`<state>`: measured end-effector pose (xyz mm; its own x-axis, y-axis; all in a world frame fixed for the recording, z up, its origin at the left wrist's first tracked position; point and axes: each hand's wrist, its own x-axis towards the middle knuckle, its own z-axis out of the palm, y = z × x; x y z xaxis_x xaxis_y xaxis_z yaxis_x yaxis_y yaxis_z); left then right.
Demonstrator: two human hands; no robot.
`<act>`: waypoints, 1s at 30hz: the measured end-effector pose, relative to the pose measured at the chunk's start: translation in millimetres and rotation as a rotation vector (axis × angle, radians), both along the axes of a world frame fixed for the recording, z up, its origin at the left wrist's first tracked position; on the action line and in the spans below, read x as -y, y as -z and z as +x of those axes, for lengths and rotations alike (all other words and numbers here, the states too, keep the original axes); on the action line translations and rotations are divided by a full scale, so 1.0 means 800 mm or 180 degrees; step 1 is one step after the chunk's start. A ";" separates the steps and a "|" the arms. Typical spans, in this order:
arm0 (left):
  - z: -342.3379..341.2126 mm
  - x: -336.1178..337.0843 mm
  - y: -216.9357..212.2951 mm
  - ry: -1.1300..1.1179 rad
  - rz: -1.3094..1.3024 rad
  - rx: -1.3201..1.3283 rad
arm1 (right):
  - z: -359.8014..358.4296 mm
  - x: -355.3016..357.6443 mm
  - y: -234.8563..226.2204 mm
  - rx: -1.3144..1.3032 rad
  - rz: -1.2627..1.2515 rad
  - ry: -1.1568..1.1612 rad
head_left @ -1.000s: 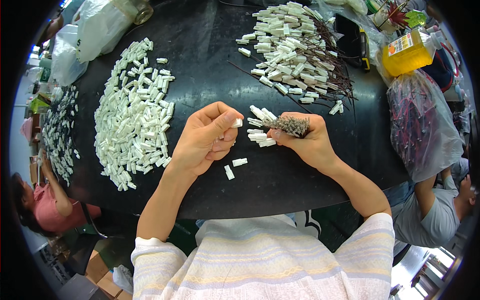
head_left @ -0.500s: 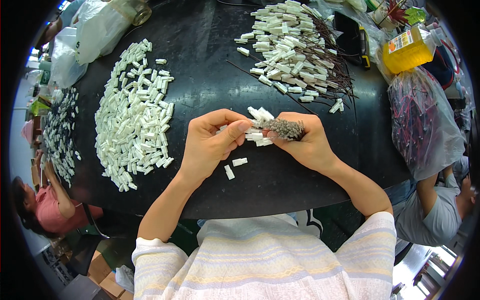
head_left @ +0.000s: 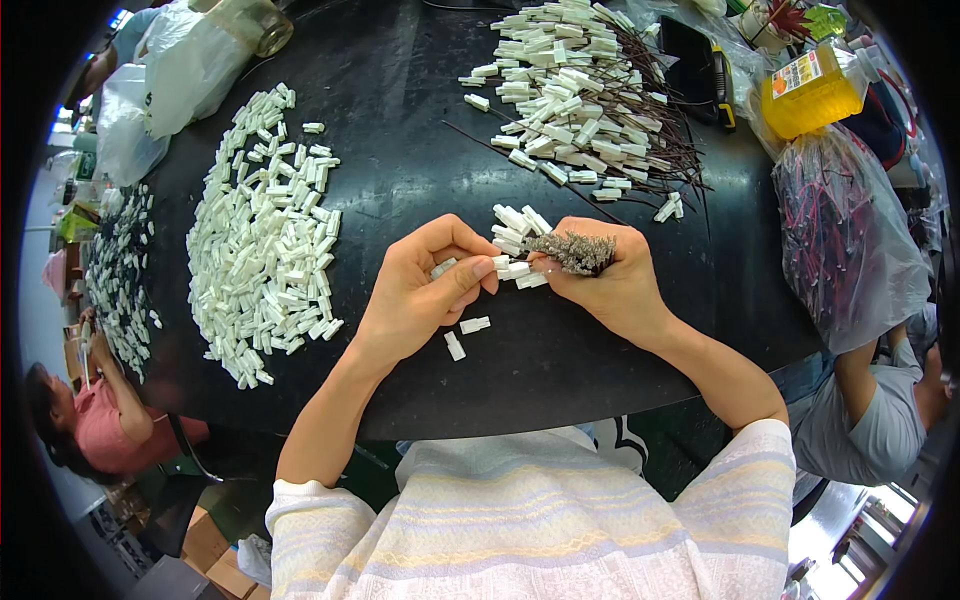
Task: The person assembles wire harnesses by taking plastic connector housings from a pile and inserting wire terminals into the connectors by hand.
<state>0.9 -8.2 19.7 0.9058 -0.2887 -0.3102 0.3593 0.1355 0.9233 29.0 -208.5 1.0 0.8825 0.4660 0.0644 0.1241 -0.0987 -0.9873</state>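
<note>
Over the table's near middle, my left hand (head_left: 425,285) is closed, with thumb and index finger pinching a small white plastic connector housing (head_left: 503,263). Another white piece shows among its curled fingers. Closed around a bundle of thin wires (head_left: 575,252) with greyish metal tips is my right hand (head_left: 615,280); the tips point toward the left hand. Several white housings (head_left: 515,225) cluster between and just beyond the hands; whether they lie on the table or hang on wires, I cannot tell. Two loose housings (head_left: 465,337) rest just below my left hand.
A large heap of white housings (head_left: 262,240) covers the black table (head_left: 400,130) at left. Far right lies a pile of dark wires with white housings attached (head_left: 590,95). A yellow-and-black cutter (head_left: 722,90), yellow bottle (head_left: 815,92) and bag of wires (head_left: 845,235) sit right. Co-workers flank me.
My left fingertips have drawn slightly down and away from the wire tips, and a white housing now shows at them. My right hand keeps its hold on the wires. The view has shifted slightly.
</note>
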 end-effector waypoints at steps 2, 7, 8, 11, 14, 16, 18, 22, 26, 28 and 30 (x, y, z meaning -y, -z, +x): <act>0.000 0.001 0.003 -0.0020 0.0037 0.0008 | 0.000 -0.001 -0.001 0.0305 -0.0091 -0.0071; -0.004 0.004 0.006 -0.0095 0.0261 0.0193 | -0.002 -0.004 -0.002 0.0476 -0.0106 -0.0025; -0.005 0.004 0.007 -0.0052 0.0413 0.0373 | -0.003 -0.005 -0.003 0.0471 -0.0094 -0.0050; -0.007 0.013 0.007 -0.0048 0.0431 0.0501 | -0.003 -0.005 0.004 0.0505 0.0052 0.0134; -0.003 0.014 0.002 -0.0177 0.0253 0.0276 | 0.000 -0.002 0.004 0.0283 0.0041 0.0175; -0.002 0.008 -0.001 -0.0254 0.0188 0.0120 | -0.003 -0.004 0.000 0.0245 0.0047 0.0213; -0.001 0.005 -0.003 -0.0104 0.0168 0.0025 | -0.004 -0.005 -0.002 0.0192 0.0061 0.0239; 0.000 0.002 0.006 -0.0129 -0.0241 -0.0203 | -0.003 -0.004 -0.001 0.0239 0.0125 0.0158; -0.001 0.012 0.012 -0.0240 -0.0466 -0.0148 | -0.001 -0.001 0.004 0.0523 0.0167 0.0156; 0.000 0.010 0.012 -0.0255 -0.0343 -0.0019 | -0.001 -0.003 0.001 0.0605 0.0110 0.0159; 0.005 0.002 0.011 -0.0102 -0.0597 -0.0136 | 0.001 -0.002 -0.007 0.0711 0.0030 0.0144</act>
<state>4.8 -10.2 11.2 0.9025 -0.3164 -0.2920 0.3905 0.3158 0.8647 29.9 -206.7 6.4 0.8657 0.4248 0.2647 0.3355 -0.1001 -0.9367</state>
